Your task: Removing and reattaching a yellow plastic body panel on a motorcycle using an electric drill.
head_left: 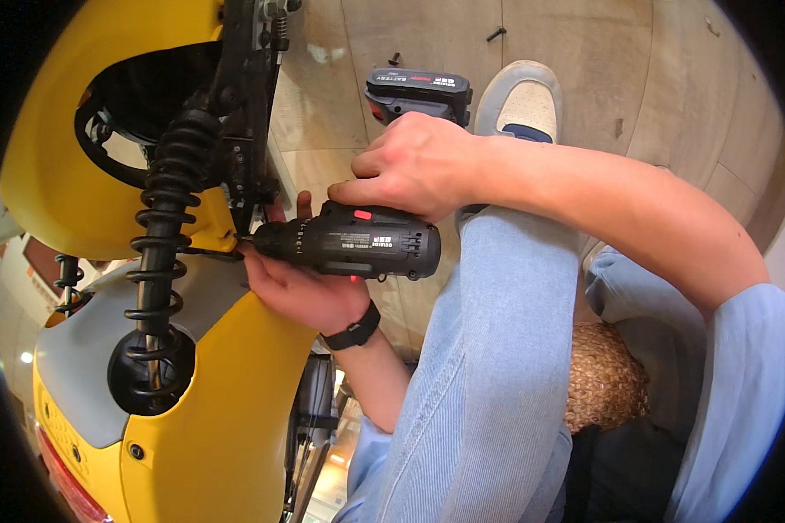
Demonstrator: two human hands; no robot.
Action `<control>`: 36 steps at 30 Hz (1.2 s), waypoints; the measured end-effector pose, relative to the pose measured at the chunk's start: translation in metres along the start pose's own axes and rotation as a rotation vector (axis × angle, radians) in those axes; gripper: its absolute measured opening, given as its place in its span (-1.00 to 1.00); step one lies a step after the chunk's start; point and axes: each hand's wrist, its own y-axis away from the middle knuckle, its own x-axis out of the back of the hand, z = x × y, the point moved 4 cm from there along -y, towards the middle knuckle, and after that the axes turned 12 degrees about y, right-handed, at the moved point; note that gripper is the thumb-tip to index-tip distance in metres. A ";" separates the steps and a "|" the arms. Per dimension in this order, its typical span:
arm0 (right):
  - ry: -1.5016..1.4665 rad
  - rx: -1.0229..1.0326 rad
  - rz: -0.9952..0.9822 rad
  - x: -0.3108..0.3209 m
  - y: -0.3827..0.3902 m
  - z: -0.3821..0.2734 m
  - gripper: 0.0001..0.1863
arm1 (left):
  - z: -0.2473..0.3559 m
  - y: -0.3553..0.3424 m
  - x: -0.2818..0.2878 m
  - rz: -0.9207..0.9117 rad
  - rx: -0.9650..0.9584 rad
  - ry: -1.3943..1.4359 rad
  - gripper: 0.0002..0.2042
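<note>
This looks like an indoor room serving as a repair spot, though whether it belongs to a workshop, a shop or a home cannot be told. The floor [602, 52] is pale wood-look planking, more like that of a finished room than a garage. Against that, a yellow scooter [227, 392] fills the left side, its coil spring [161, 218] bared and a red lamp [68, 484] at its lower corner. A black cordless drill [366, 242] is at work on it, and dark screws [496, 34] lie loose on the planks. A low woven seat [606, 375] suits floor-level work. The background is blurred.
</note>
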 end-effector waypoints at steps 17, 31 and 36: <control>-0.006 -0.030 0.050 -0.001 0.012 0.005 -0.51 | 0.028 0.036 -0.024 -0.508 -0.823 -0.698 -0.43; -0.022 -0.107 0.040 -0.015 0.022 -0.010 -0.49 | 0.035 0.001 -0.059 -0.189 -0.460 -1.010 -0.15; -0.033 -0.104 0.054 -0.017 0.021 -0.012 -0.50 | 0.039 0.001 -0.063 -0.136 -0.383 -0.919 -0.17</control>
